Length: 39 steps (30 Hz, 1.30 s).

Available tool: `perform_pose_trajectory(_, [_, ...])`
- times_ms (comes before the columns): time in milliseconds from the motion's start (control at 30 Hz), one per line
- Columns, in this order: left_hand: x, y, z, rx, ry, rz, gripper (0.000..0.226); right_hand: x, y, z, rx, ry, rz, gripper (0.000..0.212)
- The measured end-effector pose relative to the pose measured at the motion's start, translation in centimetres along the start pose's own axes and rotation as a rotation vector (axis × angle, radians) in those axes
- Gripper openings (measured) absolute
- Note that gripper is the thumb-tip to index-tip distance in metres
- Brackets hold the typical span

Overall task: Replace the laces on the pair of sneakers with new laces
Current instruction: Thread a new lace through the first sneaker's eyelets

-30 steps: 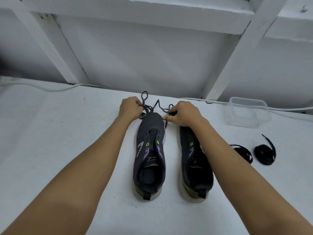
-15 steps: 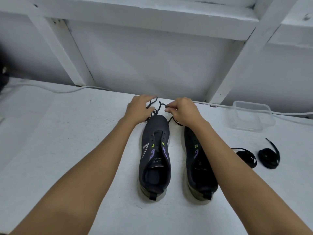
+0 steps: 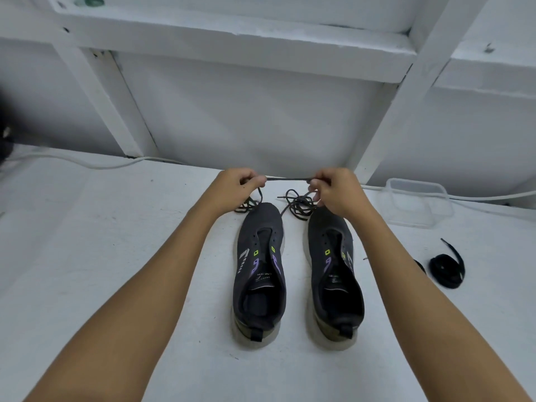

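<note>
From the head camera: left hand (image 3: 239, 185) and right hand (image 3: 333, 188) each pinch the old lace (image 3: 287, 179), taut between them beyond both unlaced sneakers (image 3: 259, 274). New laces (image 3: 446, 269) — probably those coils — lie right. Gather it evenly, unsnagged.
</note>
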<state>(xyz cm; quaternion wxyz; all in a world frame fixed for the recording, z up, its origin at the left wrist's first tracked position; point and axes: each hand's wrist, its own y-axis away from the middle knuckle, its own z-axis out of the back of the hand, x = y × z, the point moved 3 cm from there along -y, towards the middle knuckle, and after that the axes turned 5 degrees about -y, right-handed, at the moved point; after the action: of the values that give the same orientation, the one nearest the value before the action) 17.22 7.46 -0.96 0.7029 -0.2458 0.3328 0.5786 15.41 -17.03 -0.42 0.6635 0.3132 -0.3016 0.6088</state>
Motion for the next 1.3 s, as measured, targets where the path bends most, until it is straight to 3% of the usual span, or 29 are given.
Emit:
perform_pose_trajectory(133, [-1.6,1.0,1.4,-0.034,-0.032,-0.048,0.023,0.7,2.0,0.8,-0.001,-0.024,0.032,0.032])
perform_pose_trajectory(233, [-3.3,1.9,2.0,-0.006,-0.027,-0.09,0.023,2.4,3.9,0.6,0.045,-0.021,0.087,0.019])
perform_pose_trajectory(367, [-5.9,3.4,1.8,0.046,-0.025,-0.169,0.025,5.2,5.1,-0.1,0.085,0.02,0.175,0.024])
perform_pose_trajectory(467, [-6.3,4.1,2.2,0.03,-0.04,-0.156,0.028,5.8,5.8,0.1,0.079,-0.18,0.067,0.033])
perform_pose_trajectory(600, [-6.8,5.4,2.3,0.066,-0.04,-0.152,0.027,6.8,7.2,-0.7,0.183,-0.384,0.136,0.015])
perform_pose_trajectory(700, [-7.2,6.2,2.5,0.072,-0.007,-0.151,0.028,7.5,7.8,-1.1,0.119,-0.55,0.136,0.014])
perform_pose_trajectory(833, [-6.5,7.3,4.2,0.065,-0.057,-0.105,0.032,6.5,7.2,-0.4,0.004,-0.892,-0.065,0.016])
perform_pose_trajectory(933, [-4.9,7.9,6.3,0.001,-0.088,-0.065,0.032,5.0,6.3,1.6,-0.145,-0.99,-0.212,0.011])
perform_pose_trajectory(1033, [-4.3,8.3,8.1,-0.05,-0.097,-0.039,0.029,4.0,6.1,2.9,-0.215,-0.827,-0.268,0.014])
perform_pose_trajectory(1133, [-5.1,8.2,8.3,-0.067,-0.113,-0.058,0.028,4.8,6.8,2.6,-0.291,-0.527,-0.212,0.065])
perform_pose_trajectory(1233, [-6.4,7.9,7.6,-0.062,-0.115,-0.094,0.028,7.8,8.3,2.0,-0.294,-0.241,0.068,0.095])
perform_pose_trajectory(1300, [-7.1,7.6,7.1,-0.051,-0.109,-0.111,0.028,9.8,8.6,1.2,-0.195,0.017,0.221,0.079])
